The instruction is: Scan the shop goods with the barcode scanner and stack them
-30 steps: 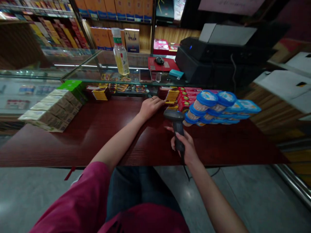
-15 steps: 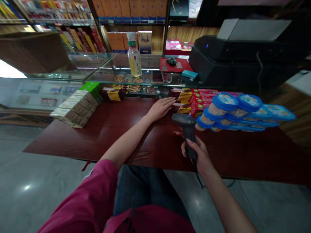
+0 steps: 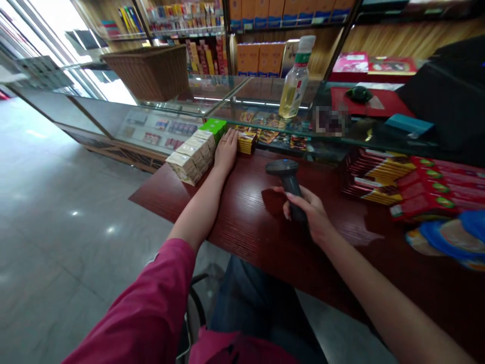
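My right hand (image 3: 308,210) is wrapped round the handle of a black barcode scanner (image 3: 290,182), held above the dark red-brown counter (image 3: 250,212) with its head tilted to the left. My left hand (image 3: 226,150) lies with fingers stretched out between a row of small cream cartons (image 3: 193,156) and a short stack of brown-and-yellow packets (image 3: 246,141). Its fingertips reach the bright green carton end (image 3: 214,127); whether they press on it I cannot tell.
On the right are more brown-and-yellow packets (image 3: 379,174), red boxes (image 3: 435,187) and blue-lidded tubs (image 3: 450,237). Behind, a glass case (image 3: 265,91) carries a drink bottle (image 3: 295,81), a mouse (image 3: 359,94) and a wicker basket (image 3: 151,71). The counter's left edge drops to a tiled floor.
The view has turned left. My left hand has gone from the packets beside the red boxes to the cartons at the left. The scanner is still in my right hand, now further from the tubs.
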A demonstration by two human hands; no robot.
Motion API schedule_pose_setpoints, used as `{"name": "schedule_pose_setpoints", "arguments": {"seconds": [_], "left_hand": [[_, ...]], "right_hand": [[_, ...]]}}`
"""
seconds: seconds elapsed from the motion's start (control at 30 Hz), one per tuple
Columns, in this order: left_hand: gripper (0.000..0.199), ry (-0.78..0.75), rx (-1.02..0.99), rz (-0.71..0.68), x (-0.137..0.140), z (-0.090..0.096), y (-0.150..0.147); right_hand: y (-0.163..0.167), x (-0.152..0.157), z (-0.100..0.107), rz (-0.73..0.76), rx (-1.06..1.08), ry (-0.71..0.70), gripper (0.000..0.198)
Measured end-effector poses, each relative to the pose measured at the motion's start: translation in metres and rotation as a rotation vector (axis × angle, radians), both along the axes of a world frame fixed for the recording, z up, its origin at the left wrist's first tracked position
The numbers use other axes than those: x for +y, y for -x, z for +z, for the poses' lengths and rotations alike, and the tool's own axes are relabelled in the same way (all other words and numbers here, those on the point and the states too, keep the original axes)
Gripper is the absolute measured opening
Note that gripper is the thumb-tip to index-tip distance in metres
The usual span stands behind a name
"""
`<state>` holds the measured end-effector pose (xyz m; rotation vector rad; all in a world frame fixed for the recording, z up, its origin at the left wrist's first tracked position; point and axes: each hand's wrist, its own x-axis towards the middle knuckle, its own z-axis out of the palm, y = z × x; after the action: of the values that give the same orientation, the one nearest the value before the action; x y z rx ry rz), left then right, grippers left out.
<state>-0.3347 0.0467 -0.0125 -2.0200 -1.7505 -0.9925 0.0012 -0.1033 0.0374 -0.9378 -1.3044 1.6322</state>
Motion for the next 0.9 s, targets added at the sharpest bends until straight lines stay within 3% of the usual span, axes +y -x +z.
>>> {"name": "schedule_pose_setpoints", "arguments": {"seconds": [0.13, 0.27, 0.47, 0.63, 0.9], "left_hand": [[0.039, -0.064, -0.021, -0.016, 0.002, 0.000, -0.002], [0.025, -0.102, -0.083, -0.029, -0.020, 0.020, -0.015], [0.023, 0.053, -0.369, -0.139, -0.045, 0.044, -0.045], [0.018, 0.191, -0.567, -0.164, -0.044, 0.044, -0.050], [0.028, 0.199, -0.650, -0.156, -0.039, 0.035, -0.050]], "right_hand": [[0.023, 0.015, -0.007, -0.017, 0.034, -0.064, 0.039], [0.024, 0.015, -0.010, -0.052, 0.052, -0.104, 0.036], [0.019, 0.007, -0.013, 0.006, 0.042, -0.150, 0.038], [0.020, 0.005, -0.019, 0.031, 0.044, -0.125, 0.050], [0.022, 0.009, -0.029, 0.047, 0.060, -0.149, 0.053]]}}
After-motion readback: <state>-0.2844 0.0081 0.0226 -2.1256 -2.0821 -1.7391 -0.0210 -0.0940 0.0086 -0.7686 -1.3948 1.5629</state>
